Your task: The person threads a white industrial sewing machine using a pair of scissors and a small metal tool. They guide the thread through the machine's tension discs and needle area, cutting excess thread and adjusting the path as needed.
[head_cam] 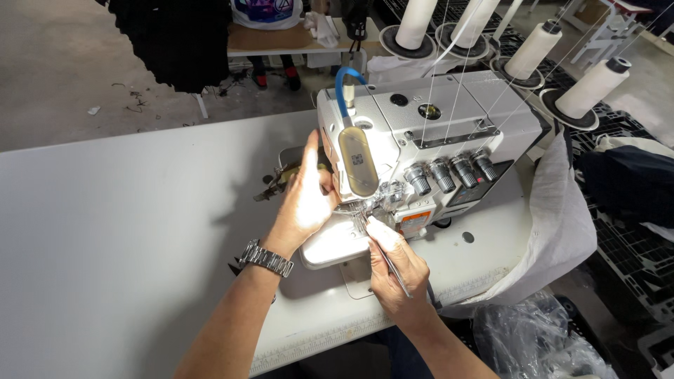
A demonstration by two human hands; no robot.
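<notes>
The left hand [307, 203] is touching the front of the white sewing machine [421, 133] on the bench [126, 224], fingers stretched, while the right hand [394, 270], at five o'clock from it, is pinching thin tweezers [382, 253].

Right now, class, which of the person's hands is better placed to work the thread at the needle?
Right hand, probably: its grip holds tweezers aimed at the needle area. The left hand rests flat against the sewing machine.
</notes>
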